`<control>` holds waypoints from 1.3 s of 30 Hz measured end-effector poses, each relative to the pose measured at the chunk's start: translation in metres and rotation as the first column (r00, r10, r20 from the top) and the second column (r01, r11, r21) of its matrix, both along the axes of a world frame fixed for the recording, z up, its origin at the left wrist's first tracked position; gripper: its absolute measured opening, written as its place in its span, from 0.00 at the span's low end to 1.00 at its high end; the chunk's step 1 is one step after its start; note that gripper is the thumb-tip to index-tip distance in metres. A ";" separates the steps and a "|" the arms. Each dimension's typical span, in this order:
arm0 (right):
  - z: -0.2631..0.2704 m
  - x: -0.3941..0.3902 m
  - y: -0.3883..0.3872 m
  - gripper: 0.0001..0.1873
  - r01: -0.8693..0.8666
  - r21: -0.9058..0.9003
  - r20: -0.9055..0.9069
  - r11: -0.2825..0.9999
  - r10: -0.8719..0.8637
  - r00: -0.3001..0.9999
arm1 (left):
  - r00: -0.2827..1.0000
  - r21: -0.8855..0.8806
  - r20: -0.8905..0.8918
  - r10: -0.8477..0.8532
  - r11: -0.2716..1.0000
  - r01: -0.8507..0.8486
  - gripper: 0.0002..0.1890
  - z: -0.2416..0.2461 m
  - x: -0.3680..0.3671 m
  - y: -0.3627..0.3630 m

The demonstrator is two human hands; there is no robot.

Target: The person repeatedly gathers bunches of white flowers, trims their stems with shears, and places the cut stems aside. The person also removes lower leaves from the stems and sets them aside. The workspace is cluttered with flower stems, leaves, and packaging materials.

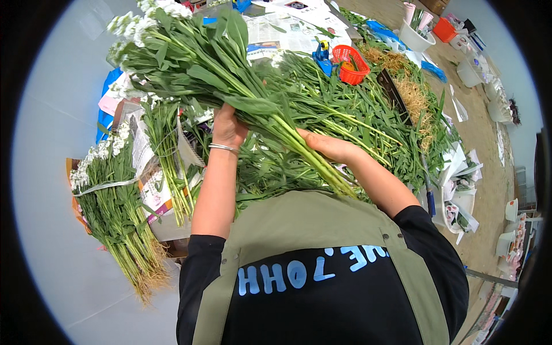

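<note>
A large bunch of white-flowered stems, apparently stock (241, 82), lies slantwise across my two hands, blooms at the upper left and bare stem ends towards my apron. My left hand (230, 125), with a silver bangle at the wrist, grips it from below around the leafy middle; its fingers are partly hidden by leaves. Lower on the stems, my right hand (327, 144) holds the bunch from the right side, its fingers hidden behind. Beneath both hands spreads a thick heap of cut leaves and stems (345, 103).
A tied flower bunch with roots (116, 189) leans at the left, beside another stem bundle (172, 168). Beyond the heap are a blue tape dispenser (321, 59), a red basket (351, 64) and newspaper (293, 32). A long dark blade (394, 97) with a blue handle (431, 202) lies right.
</note>
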State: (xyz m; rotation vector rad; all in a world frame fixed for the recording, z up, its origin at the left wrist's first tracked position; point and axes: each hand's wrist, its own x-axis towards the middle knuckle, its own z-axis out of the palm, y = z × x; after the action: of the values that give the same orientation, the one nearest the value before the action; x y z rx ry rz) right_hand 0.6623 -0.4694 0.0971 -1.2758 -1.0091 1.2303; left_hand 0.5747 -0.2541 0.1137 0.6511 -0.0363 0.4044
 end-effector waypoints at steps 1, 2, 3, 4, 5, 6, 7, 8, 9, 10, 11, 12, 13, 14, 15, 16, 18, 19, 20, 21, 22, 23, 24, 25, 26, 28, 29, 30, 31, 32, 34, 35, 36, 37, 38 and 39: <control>0.001 0.003 0.004 0.50 0.074 0.081 0.254 0.994 -0.092 0.963 | 0.987 0.024 -0.091 0.135 0.991 -0.133 0.22 -0.003 0.000 0.011; 0.009 0.010 -0.003 0.48 0.127 0.122 0.360 0.984 -0.163 0.919 | 0.978 0.037 -0.134 0.162 0.987 -0.158 0.20 0.005 0.001 0.018; 0.010 0.014 -0.006 0.43 0.184 0.183 0.205 0.966 -0.221 0.954 | 0.967 0.047 -0.178 0.183 0.983 -0.177 0.18 0.014 0.003 0.022; 0.009 0.015 -0.010 0.41 0.137 0.152 0.161 0.979 -0.161 0.974 | 0.951 0.188 -0.161 0.263 0.954 -0.232 0.21 0.025 0.005 0.024; 0.008 0.014 -0.012 0.39 0.087 0.123 0.116 0.989 -0.101 0.988 | 0.917 0.199 -0.212 0.337 0.934 -0.297 0.18 0.037 0.004 0.021; 0.029 -0.002 -0.010 0.38 0.169 -0.025 0.388 0.985 -0.146 0.910 | 0.904 0.233 -0.218 0.367 0.919 -0.317 0.17 0.049 0.002 0.021; 0.032 -0.013 -0.006 0.32 0.243 0.007 0.567 0.970 -0.205 0.798 | 0.895 0.262 -0.222 0.386 0.908 -0.327 0.15 0.061 0.003 0.019; 0.024 -0.014 -0.001 0.29 0.285 0.007 0.527 0.959 -0.246 0.814 | 0.886 0.319 -0.209 0.413 0.886 -0.338 0.14 0.075 0.001 0.015; 0.018 -0.014 0.003 0.26 0.323 0.004 0.491 0.946 -0.283 0.824 | 0.903 0.329 -0.165 0.396 0.885 -0.328 0.14 0.081 0.003 0.017; 0.015 -0.014 0.004 0.25 0.327 0.014 0.444 0.945 -0.299 0.845 | 0.914 0.318 -0.174 0.366 0.900 -0.299 0.14 0.090 0.003 0.017; 0.015 -0.016 0.004 0.23 0.332 0.023 0.395 0.943 -0.314 0.863 | 0.925 0.307 -0.183 0.334 0.913 -0.269 0.14 0.098 0.004 0.017; 0.015 -0.017 0.006 0.22 0.332 0.032 0.342 0.943 -0.322 0.882 | 0.932 0.297 -0.183 0.312 0.922 -0.250 0.14 0.100 0.004 0.021; 0.015 -0.015 0.007 0.22 0.289 0.134 0.440 0.948 -0.318 0.840 | 0.921 0.368 -0.134 0.366 0.881 -0.297 0.13 0.103 0.005 0.022; 0.015 -0.012 0.007 0.22 0.232 0.229 0.530 0.945 -0.321 0.785 | 0.919 0.379 -0.132 0.373 0.875 -0.301 0.12 0.107 0.004 0.022; 0.018 -0.010 0.008 0.23 0.166 0.317 0.610 0.934 -0.335 0.718 | 0.917 0.390 -0.129 0.377 0.870 -0.303 0.11 0.108 0.004 0.023; 0.023 -0.014 0.004 0.21 0.219 0.311 0.657 0.925 -0.375 0.654 | 0.916 0.391 -0.117 0.385 0.865 -0.314 0.11 0.109 0.005 0.023; 0.036 -0.020 0.003 0.19 0.322 0.277 0.667 0.905 -0.422 0.613 | 0.913 0.392 -0.094 0.398 0.858 -0.333 0.11 0.110 0.007 0.021; 0.039 -0.023 0.002 0.18 0.373 0.259 0.674 0.891 -0.443 0.591 | 0.905 0.388 -0.130 0.404 0.861 -0.329 0.12 0.112 0.006 0.020; 0.040 -0.026 0.001 0.15 0.430 0.184 0.586 0.884 -0.450 0.673 | 0.910 0.398 -0.121 0.397 0.859 -0.322 0.12 0.109 0.006 0.022; 0.039 -0.025 0.001 0.15 0.439 0.189 0.594 0.878 -0.458 0.661 | 0.915 0.408 -0.111 0.387 0.858 -0.313 0.12 0.107 0.006 0.023; 0.036 -0.024 0.000 0.15 0.447 0.193 0.602 0.873 -0.466 0.649 | 0.910 0.427 -0.101 0.402 0.844 -0.325 0.11 0.106 0.005 0.023; 0.035 -0.023 0.000 0.15 0.455 0.199 0.609 0.868 -0.473 0.636 | 0.904 0.447 -0.091 0.417 0.829 -0.337 0.11 0.107 0.004 0.022; 0.038 -0.022 0.000 0.16 0.464 0.131 0.574 0.876 -0.449 0.685 | 0.899 0.464 -0.079 0.430 0.815 -0.349 0.11 0.107 0.004 0.021; 0.039 -0.022 0.001 0.17 0.448 0.138 0.552 0.883 -0.444 0.706 | 0.899 0.453 -0.084 0.429 0.820 -0.349 0.11 0.106 0.004 0.021; 0.039 -0.024 0.002 0.17 0.431 0.146 0.529 0.891 -0.438 0.727 | 0.899 0.443 -0.090 0.428 0.826 -0.349 0.11 0.103 0.005 0.022; 0.040 -0.025 0.005 0.20 0.379 0.112 0.589 0.919 -0.369 0.719 | 0.898 0.442 -0.042 0.439 0.814 -0.377 0.11 0.101 0.007 0.022; 0.039 -0.028 0.009 0.19 0.383 0.085 0.598 0.920 -0.355 0.719 | 0.898 0.450 -0.039 0.439 0.809 -0.377 0.11 0.103 0.007 0.020; 0.032 -0.027 0.012 0.17 0.396 0.121 0.609 0.910 -0.383 0.695 | 0.899 0.456 -0.036 0.437 0.807 -0.374 0.11 0.104 0.008 0.018; 0.026 -0.026 0.014 0.16 0.406 0.157 0.619 0.900 -0.410 0.670 | 0.900 0.462 -0.034 0.435 0.805 -0.372 0.11 0.105 0.007 0.016; 0.024 -0.025 0.014 0.15 0.414 0.160 0.655 0.896 -0.410 0.634 | 0.897 0.460 -0.008 0.442 0.798 -0.389 0.11 0.104 0.008 0.017; 0.024 -0.022 0.012 0.12 0.422 0.166 0.727 0.891 -0.400 0.558 | 0.882 0.490 -0.060 0.467 0.784 -0.381 0.13 0.107 0.005 0.016; 0.021 -0.020 0.011 0.12 0.403 0.246 0.729 0.882 -0.442 0.522 | 0.874 0.505 -0.087 0.478 0.777 -0.376 0.14 0.107 0.003 0.016; 0.018 -0.019 0.010 0.12 0.379 0.325 0.726 0.867 -0.485 0.488 | 0.889 0.519 -0.048 0.455 0.772 -0.367 0.14 0.106 0.003 0.020; 0.018 -0.019 0.009 0.11 0.351 0.401 0.717 0.846 -0.529 0.454 | 0.889 0.530 -0.042 0.456 0.764 -0.367 0.14 0.105 0.003 0.021; 0.020 -0.018 0.007 0.13 0.392 0.279 0.689 0.877 -0.467 0.554 | 0.889 0.542 -0.037 0.456 0.757 -0.366 0.14 0.106 0.003 0.021; 0.021 -0.018 0.008 0.14 0.389 0.259 0.649 0.884 -0.457 0.607 | 0.890 0.555 -0.032 0.455 0.748 -0.363 0.15 0.105 0.004 0.021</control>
State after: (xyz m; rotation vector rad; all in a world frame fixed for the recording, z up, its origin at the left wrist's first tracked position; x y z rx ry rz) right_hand 0.6442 -0.4617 0.1179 -1.8378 -1.1615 0.2895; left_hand 0.5785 -0.2329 0.2190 1.2629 0.1658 0.7833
